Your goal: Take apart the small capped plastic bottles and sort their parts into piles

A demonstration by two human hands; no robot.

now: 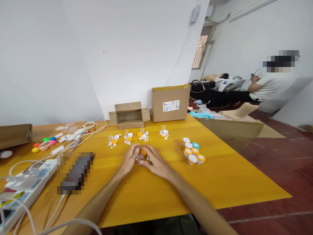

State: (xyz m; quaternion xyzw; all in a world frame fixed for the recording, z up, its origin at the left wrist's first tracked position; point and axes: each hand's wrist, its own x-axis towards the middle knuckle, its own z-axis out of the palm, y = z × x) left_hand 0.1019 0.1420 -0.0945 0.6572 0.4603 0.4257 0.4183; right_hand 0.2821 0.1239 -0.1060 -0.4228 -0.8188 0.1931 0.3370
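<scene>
My left hand (130, 159) and my right hand (156, 164) rest low over the table, curved around a small group of loose parts. Between them lie an orange ring-shaped part (143, 152) and white pieces with dark holes (139, 159). The fingers of both hands are extended, and neither hand appears to grip anything. Part of the group is hidden behind my fingers. Beyond my hands are several similar groups, each with a clear cup (126, 132), a white round part (116, 137) or an orange one (114, 141), and small white bits.
Right of my hands stands a cluster of small lidded jars (192, 159), one teal-topped (196, 145). Cardboard boxes (171, 107) (130, 125) stand behind. Leftward lie a phone (78, 171), power strip (46, 173), cables and colourful plastic eggs (35, 149). A person (269, 86) sits beyond.
</scene>
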